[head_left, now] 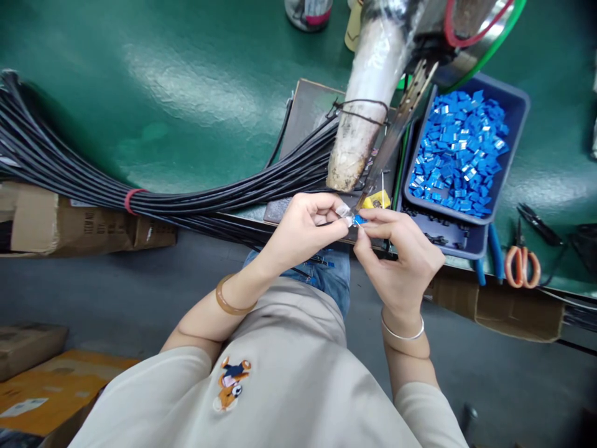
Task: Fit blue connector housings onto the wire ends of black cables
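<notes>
My left hand (310, 227) is closed in a pinch above the table's front edge, with whitish material around its fingertips. What it holds is mostly hidden. Facing it, my right hand (401, 252) pinches a small blue connector (359, 219) between thumb and fingers. Fine pale strands show where the two hands meet at the connector. A slim metal rod, looking like a soldering iron (380, 158), slants down from above with its tip right at the connector. Just behind the fingertips sits a small yellow piece (377, 200).
A bundle of black cables (224, 193) runs in from the left. A wrapped white nozzle (359, 124) hangs overhead. At right are a bin (510, 143) of blue connectors, a lower tray (473, 242) with black parts, orange-handled scissors (521, 266) and blue-handled pliers (495, 252).
</notes>
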`<state>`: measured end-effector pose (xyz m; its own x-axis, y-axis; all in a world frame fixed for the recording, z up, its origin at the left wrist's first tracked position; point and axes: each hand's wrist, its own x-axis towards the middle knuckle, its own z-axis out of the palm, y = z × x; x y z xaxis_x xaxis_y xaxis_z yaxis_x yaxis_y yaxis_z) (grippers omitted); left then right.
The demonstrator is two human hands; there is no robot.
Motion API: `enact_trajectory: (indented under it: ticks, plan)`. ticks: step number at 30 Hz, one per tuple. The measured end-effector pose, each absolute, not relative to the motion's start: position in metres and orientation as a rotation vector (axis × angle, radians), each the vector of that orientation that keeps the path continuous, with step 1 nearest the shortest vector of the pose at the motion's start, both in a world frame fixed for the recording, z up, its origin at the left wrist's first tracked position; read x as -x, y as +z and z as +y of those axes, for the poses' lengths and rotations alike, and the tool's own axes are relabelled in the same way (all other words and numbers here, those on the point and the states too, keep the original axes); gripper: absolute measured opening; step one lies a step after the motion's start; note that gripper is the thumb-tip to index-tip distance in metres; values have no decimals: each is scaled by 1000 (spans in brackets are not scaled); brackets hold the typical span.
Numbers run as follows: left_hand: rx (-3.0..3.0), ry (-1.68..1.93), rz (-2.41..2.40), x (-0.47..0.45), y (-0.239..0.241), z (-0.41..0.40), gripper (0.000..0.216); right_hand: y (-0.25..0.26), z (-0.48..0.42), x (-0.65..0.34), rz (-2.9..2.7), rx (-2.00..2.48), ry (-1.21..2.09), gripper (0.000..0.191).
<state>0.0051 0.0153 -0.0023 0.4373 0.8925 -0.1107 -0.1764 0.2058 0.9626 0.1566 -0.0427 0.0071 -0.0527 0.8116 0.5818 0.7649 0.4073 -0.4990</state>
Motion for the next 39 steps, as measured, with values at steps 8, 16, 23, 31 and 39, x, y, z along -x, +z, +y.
enact_trajectory:
  ticks: [8,16,23,31,39]
  plan:
    - [-1291,560,678,19,-7,10,14,8,-59,-162,-1598,1317,128,18]
    - [-1784,144,200,31,14,24,20,13,-73,-169,-1240,1206,72,13]
    - [-2254,443,618,31,37,-30,26,12,-88,-162,-1393,1378,244,8]
    - [-1173,556,739,33,-6,-25,13,4,-76,-153,-1743,1467,235,6]
    - [-1021,775,780,15,-16,-18,15,-11,-68,-152,-1418,1446,539,10]
